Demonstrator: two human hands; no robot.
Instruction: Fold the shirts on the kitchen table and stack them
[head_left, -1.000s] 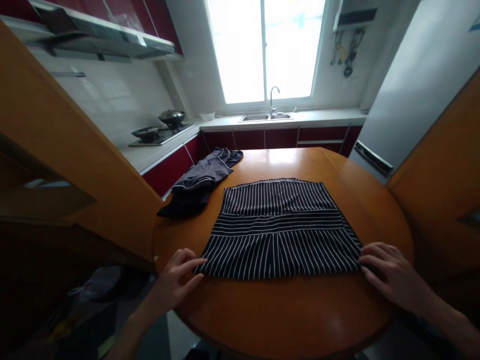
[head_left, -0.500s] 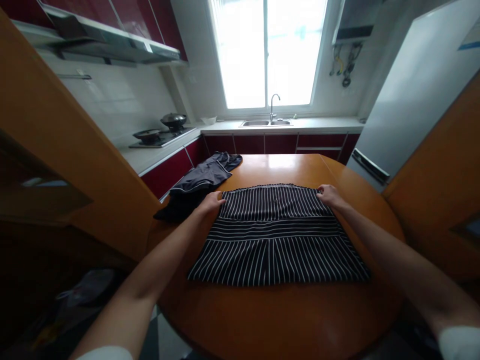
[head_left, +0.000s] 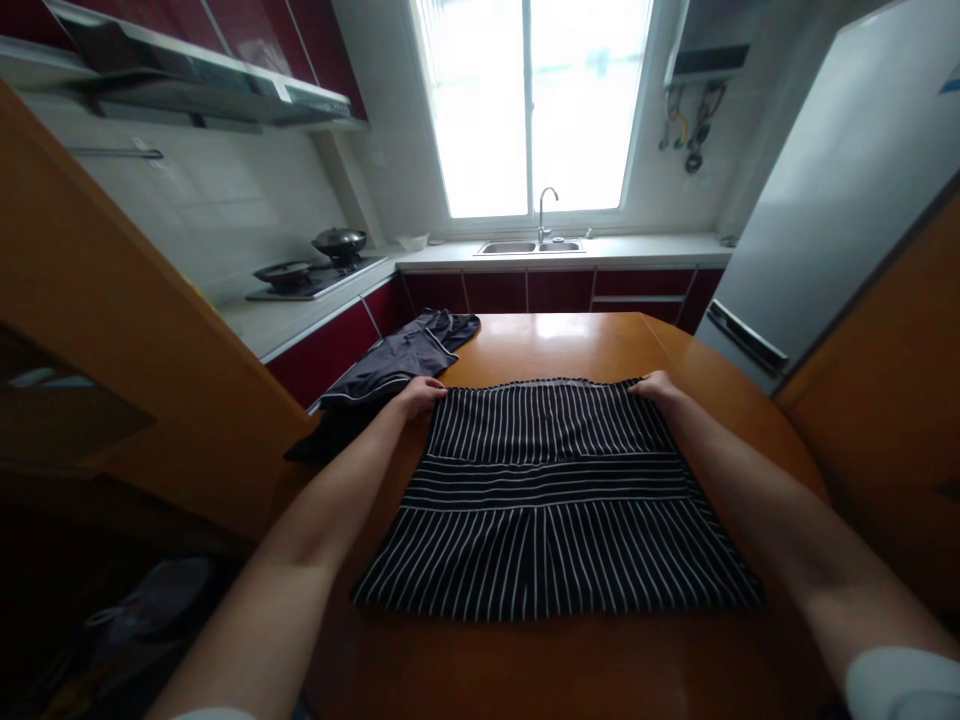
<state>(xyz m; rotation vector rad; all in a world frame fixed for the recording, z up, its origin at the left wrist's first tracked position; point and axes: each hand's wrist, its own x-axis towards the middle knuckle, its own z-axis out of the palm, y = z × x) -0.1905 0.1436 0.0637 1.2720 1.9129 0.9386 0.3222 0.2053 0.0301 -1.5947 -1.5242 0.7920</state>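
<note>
A black garment with white stripes (head_left: 551, 500) lies folded flat on the round wooden table (head_left: 585, 345). My left hand (head_left: 420, 396) is closed on its far left corner. My right hand (head_left: 656, 387) is closed on its far right corner. Both arms stretch across the cloth's side edges. A dark grey garment (head_left: 390, 368) lies crumpled at the table's left edge, just beyond my left hand.
A wooden cabinet side (head_left: 112, 330) stands close on the left, another wooden panel (head_left: 892, 400) on the right. Behind the table are the red-fronted counter with sink (head_left: 529, 246), a hob with pans (head_left: 307, 275) and a grey fridge (head_left: 817, 200).
Both hands left the garment's near corners and reached to its far corners, where they now grip. The view has tipped down a little.
</note>
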